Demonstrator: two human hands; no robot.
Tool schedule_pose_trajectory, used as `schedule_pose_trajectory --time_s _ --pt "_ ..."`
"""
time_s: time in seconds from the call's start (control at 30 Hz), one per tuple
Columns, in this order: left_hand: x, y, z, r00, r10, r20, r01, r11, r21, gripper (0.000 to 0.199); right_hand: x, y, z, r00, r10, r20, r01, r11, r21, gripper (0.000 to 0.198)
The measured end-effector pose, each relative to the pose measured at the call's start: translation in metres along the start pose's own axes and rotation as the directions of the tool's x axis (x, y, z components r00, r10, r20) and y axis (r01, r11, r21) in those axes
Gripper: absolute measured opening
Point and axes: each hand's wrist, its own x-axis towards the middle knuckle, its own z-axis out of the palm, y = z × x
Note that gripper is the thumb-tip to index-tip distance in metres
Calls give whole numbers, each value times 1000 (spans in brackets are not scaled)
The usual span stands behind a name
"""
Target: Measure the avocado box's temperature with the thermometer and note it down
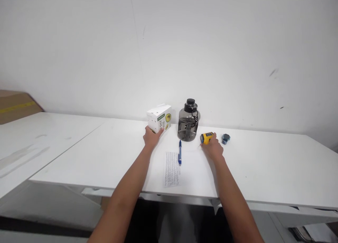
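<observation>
On a white table (pixel 113 158), left fingers (pixel 160 131) hold a white cardboard box (pixel 159 115) low, likely light; right fingers (pixel 214 136) hold a yellow tape measure (pixel 205 138).

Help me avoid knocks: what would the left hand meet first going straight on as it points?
The left hand would meet the white box, which it holds; beyond that, probably the wall, though depth is unclear.

White desk (pixel 264 165) before a pale wall (pixel 211 42)

In front of me, the pale wall rises behind my desk's far edge, a thin line (pixel 135 28) descending over its left end and dark scuffs (pixel 281 107) over its right. A second tabletop (pixel 60 127), smeared grey, abuts the left edge. The light is soft, shadows faint.
</observation>
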Motion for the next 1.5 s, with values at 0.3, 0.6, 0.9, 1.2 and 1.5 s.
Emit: schedule_pose_trajectory --time_s 0.3,0.6,0.9,1.2,1.5 --pt "-2 1 -1 1000 -11 6 11 1000 7 67 -1 -1 -3 1000 -12 0 12 1000 -15 97" --pt "-1 1 0 1000 -10 5 10 1000 0 67 -3 -5 -3 1000 -16 -17 14 997 -76 93" --pt "-1 -1 2 1000 -10 1 10 1000 -4 69 -3 -6 -2 999 -30 -27 27 994 -108 92" --pt "1 -4 3 1000 16 3 -16 1000 -3 68 -5 -8 -2 998 -51 -24 48 992 -118 90" --pt "2 -5 4 1000 2 1 -2 1000 -6 69 -4 -7 1 998 -52 -31 49 993 -107 86"
